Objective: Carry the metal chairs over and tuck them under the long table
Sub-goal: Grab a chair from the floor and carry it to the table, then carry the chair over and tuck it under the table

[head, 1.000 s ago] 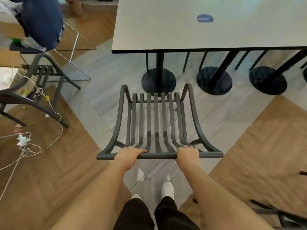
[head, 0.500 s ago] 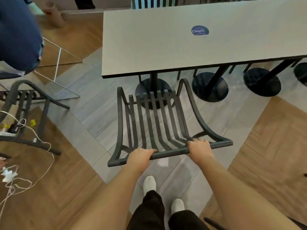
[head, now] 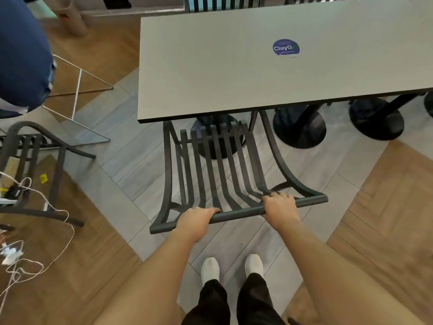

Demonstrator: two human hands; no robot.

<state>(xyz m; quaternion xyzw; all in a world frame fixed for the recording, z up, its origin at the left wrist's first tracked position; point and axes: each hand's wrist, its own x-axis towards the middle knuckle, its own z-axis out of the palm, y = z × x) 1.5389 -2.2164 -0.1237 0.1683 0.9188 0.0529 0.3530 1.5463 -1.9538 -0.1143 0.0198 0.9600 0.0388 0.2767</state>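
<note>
Nearest the camera, the left hand (head: 196, 221) and the right hand (head: 278, 208) are each wrapped over the top rail (head: 236, 214) of the metal chair (head: 218, 174), fingers curled over the far side of the bar, one hand toward each end of the slatted section. This two-handed hold on the rail appears to be the correct grasp point: it is a straight, round bar that fills the palm, and a hand near each end should resist any twisting of the frame. The painted surface looks smooth, so a full wrap is preferable to a fingertip pinch. The frame looks rigid welded metal and is likely moderately heavy; expect no flex, and expect noise or floor scuffing if the legs drag. Beyond the hands, the back slats (head: 210, 165) curve down and forward into the seat, whose front edge sits just under the near edge of the long table (head: 210, 73). A round pedestal base (head: 212, 137) stands directly ahead of the seat, so the chair legs may foul it when tucked fully. Farther along, two more pedestal bases (head: 302, 130) stand under the table.
</note>
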